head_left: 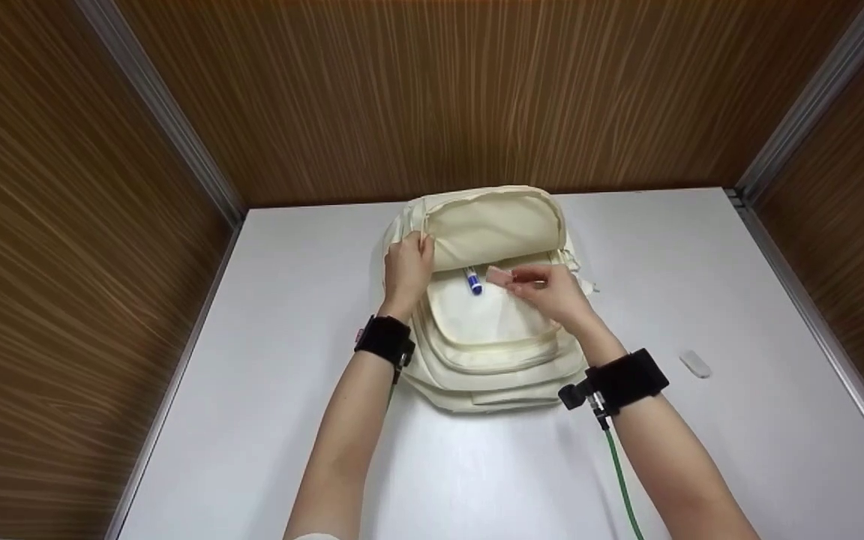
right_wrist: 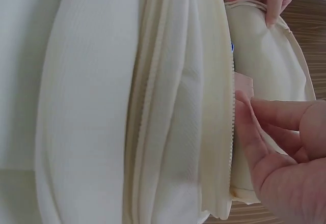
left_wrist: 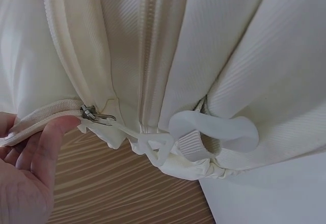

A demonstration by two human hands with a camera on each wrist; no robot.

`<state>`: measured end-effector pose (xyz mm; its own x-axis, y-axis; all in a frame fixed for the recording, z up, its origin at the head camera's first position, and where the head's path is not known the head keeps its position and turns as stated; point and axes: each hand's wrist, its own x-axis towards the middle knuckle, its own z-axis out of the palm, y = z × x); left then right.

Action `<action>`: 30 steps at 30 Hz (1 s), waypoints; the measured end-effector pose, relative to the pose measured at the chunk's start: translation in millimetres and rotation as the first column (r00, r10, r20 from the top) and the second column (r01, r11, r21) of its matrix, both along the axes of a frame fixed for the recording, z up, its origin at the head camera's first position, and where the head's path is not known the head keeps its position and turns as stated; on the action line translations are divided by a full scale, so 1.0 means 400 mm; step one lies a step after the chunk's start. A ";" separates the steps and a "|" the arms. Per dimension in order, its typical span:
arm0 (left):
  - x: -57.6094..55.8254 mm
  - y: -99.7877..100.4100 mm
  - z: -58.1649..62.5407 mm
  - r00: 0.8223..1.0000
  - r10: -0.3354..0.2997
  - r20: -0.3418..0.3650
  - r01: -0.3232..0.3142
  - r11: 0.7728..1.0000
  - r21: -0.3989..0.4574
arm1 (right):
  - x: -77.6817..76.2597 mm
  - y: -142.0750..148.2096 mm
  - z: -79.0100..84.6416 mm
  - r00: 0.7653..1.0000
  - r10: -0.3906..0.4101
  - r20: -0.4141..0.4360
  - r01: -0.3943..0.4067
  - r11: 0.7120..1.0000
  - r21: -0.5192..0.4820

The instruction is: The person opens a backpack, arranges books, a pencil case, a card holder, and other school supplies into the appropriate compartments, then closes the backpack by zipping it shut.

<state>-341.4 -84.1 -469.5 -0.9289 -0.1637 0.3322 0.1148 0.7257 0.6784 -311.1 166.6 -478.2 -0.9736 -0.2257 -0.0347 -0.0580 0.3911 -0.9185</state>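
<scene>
A cream backpack (head_left: pixel 492 379) lies on the table with its front pocket unzipped and the flap (head_left: pixel 496 225) folded back. At the flap's left edge my left hand (head_left: pixel 408 270) pinches the zipper-lined border, close to the metal zipper pull (left_wrist: pixel 90 113) in the left wrist view. Over the pocket opening, my right hand (head_left: pixel 552 292) holds a small flat pink rectangular piece (head_left: pixel 499 277) between thumb and fingers. The same pink piece (right_wrist: pixel 244 83) shows just past the zipper teeth in the right wrist view. Beside it a blue-and-white marker (head_left: pixel 474 282) lies partly under the flap.
A small white rounded block (head_left: pixel 695 364) lies on the white table (head_left: pixel 274 360) to the right of the backpack. Wood-grain panels (head_left: pixel 432 97) stand behind and at both sides. From the right wristband hangs a green cable (head_left: pixel 622 476).
</scene>
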 end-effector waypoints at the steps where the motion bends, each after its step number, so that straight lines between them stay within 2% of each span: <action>1: 0.000 0.001 0.000 1.000 0.001 0.000 -0.001 1.000 0.001 | 0.000 -0.001 -0.001 1.000 0.023 0.001 -0.023 0.999 -0.034; 4: -0.001 0.003 -0.001 1.000 0.006 -0.003 -0.006 1.000 0.007 | 0.007 0.004 0.001 0.998 0.059 0.005 -0.058 0.993 -0.103; 6: -0.001 0.003 -0.001 1.000 0.008 -0.004 -0.008 1.000 0.006 | 0.013 0.014 0.003 0.998 0.057 -0.012 -0.058 0.994 -0.090; 11: -0.002 0.000 -0.002 1.000 0.003 -0.001 -0.003 1.000 0.000 | 0.027 0.053 0.014 0.997 -0.029 -0.074 0.028 0.999 -0.014; 15: -0.004 -0.003 -0.003 1.000 0.003 -0.003 -0.003 1.000 0.005 | 0.036 0.087 0.031 0.992 -0.085 -0.097 0.084 0.996 -0.017; 19: -0.003 -0.003 -0.003 1.000 -0.006 -0.005 0.006 1.000 0.010 | 0.037 0.135 0.025 0.981 -0.143 -0.128 0.144 0.990 -0.003; 23: -0.001 -0.002 -0.005 1.000 -0.015 -0.003 0.015 1.000 0.015 | 0.033 0.198 -0.005 0.960 -0.207 -0.190 0.230 0.967 0.109; 26: -0.001 -0.002 -0.006 1.000 -0.015 -0.003 0.015 1.000 0.014 | 0.042 0.245 -0.025 0.950 -0.223 -0.217 0.273 0.933 0.236; 30: -0.003 -0.007 -0.004 1.000 -0.009 -0.007 0.009 1.000 0.004 | 0.059 0.299 -0.051 0.961 -0.227 -0.158 0.273 0.876 0.398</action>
<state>-342.5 -86.9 -471.1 -0.9282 -0.1561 0.3376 0.1260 0.7221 0.6802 -287.5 286.2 -498.8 -0.9987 0.0383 0.0325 0.0070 0.7466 -0.6652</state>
